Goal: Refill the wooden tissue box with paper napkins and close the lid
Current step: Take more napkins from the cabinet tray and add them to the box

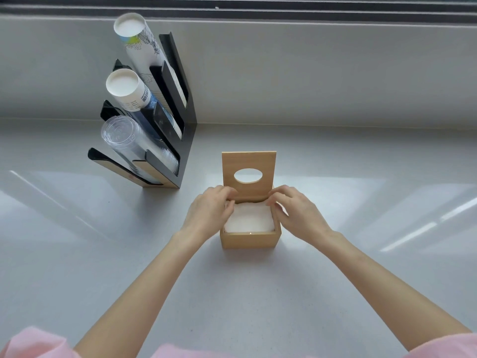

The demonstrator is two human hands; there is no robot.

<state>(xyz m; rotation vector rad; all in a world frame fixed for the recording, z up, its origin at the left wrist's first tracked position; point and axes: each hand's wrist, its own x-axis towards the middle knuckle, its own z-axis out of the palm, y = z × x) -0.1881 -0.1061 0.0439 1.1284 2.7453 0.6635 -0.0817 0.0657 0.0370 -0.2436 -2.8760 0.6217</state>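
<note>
The pale grey, glossy worktop (258, 293) spreads out under me and runs back to a low grey wall. At the far left of it stands the black slanted cup rack with wooden trim (178, 140), holding two stacks of white paper cups and one of clear plastic lids, well apart from where I am working. Straight ahead, near the middle, sits the small square light-wood tissue box (249, 239), its hinged wooden lid with the oval slot (249, 174) standing upright at the back edge. Inside the box lies the stack of white paper napkins (249, 218), reaching almost to the rim. My left hand (209, 213) rests over the left rim and my right hand (296, 214) over the right rim, fingers curled down at the back corners of the stack; they look to be tucking or pinching the napkin edges, though I cannot tell whether they truly grip or only press. I judge the filling to be nearly done and the settling of the napkins to be in hand. Next I would need to let go, clear both hands from the opening, and swing the lid forward and down until it sits flat.
</note>
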